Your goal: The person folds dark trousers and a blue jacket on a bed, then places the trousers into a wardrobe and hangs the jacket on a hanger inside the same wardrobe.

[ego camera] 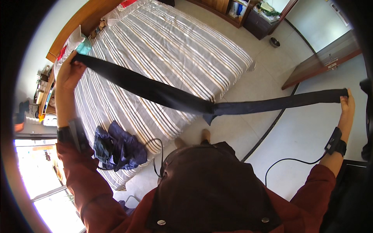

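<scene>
A long, narrow piece of dark fabric (151, 90), perhaps a garment, is stretched between my raised hands. My left hand (70, 70) grips its end at the upper left, over the side of the bed. At the far right, my right hand (347, 101) pinches the other end between thumb and fingers. The left stretch looks black and wider; the right one is dark navy. They meet at a bend in the middle, where a small pointed flap (209, 118) hangs down. What kind of garment it is, I cannot tell.
Below the fabric is a bed with a striped sheet (174, 49); crumpled dark blue clothes (125, 148) lie on its near edge. A wooden door (320, 65) stands ajar at the right. A metal bowl (274, 42) is on the floor by a dark cabinet (258, 24). Cables run from my wrists.
</scene>
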Demonstrator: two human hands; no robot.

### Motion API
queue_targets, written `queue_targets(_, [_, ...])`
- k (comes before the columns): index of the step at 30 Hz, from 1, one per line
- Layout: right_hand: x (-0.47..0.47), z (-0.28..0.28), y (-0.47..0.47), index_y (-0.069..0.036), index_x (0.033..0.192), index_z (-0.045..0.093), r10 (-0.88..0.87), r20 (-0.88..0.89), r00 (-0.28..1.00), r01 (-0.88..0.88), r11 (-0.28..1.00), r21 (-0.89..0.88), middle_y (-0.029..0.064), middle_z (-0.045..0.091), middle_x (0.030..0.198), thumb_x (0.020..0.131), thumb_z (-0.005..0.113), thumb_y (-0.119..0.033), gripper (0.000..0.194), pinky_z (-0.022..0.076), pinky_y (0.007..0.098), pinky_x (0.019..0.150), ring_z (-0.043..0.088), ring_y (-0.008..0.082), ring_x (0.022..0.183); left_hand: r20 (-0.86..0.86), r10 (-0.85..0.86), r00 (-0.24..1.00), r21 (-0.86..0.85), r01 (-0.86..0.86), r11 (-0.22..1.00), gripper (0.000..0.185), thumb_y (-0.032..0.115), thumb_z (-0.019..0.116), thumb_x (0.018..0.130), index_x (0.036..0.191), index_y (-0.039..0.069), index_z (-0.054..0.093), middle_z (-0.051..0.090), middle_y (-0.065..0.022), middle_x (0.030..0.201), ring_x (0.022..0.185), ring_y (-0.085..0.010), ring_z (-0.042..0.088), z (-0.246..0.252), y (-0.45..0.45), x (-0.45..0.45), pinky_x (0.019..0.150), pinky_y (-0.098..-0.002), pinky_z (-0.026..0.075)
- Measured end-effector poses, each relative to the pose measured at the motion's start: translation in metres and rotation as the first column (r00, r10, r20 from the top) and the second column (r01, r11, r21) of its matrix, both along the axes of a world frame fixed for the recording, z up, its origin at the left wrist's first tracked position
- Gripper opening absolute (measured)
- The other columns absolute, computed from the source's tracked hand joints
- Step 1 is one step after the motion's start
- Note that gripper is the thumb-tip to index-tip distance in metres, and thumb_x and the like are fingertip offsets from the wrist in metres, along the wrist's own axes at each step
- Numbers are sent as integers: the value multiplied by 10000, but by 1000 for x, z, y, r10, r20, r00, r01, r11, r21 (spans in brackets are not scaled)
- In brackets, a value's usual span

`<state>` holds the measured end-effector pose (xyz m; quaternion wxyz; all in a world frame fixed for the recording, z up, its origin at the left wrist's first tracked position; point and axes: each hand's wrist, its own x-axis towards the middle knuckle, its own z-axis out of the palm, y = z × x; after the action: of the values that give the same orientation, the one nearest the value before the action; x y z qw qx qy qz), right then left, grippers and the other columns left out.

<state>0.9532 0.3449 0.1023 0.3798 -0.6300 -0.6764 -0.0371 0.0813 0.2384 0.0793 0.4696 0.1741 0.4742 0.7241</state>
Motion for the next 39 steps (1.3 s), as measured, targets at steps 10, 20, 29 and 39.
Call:
queue_targets(10, [-342,32,-17,-11,969,628,576,-745,337,-763,630,142,18,611,879,793,710,-160,245,454,248,688,553,95,788,-44,-693,720,117,693,712,191,100,522,920,1042,-44,494,618,-148,889,719,-213,653,48,24,336,720,-356,571])
queue_targets(20, [-382,-16,-69,16,876,638,333,-860,387,-766,635,-98,13,582,791,837,676,-76,107,423,181,534,523,64,681,167,-700,694,39,705,708,215,101,477,931,1054,-72,509,574,-159,1029,942,-260,611,2,5,344,852,-411,529])
queue_targets(29, [-390,-12,-90,42,816,613,740,-534,410,-697,631,340,68,538,776,815,661,-19,77,393,251,599,487,150,694,239,-749,618,188,728,660,196,116,487,936,1017,-62,502,557,-118,944,855,-194,604,12,-9,331,792,-354,540])
queue_targets(39, [-393,-8,-86,-12,916,634,846,-231,481,-825,525,208,64,537,817,659,800,-84,314,438,293,589,495,203,679,366,-670,646,188,653,733,188,81,420,935,989,-94,465,555,-200,1041,988,-303,608,5,-12,320,834,-456,524])
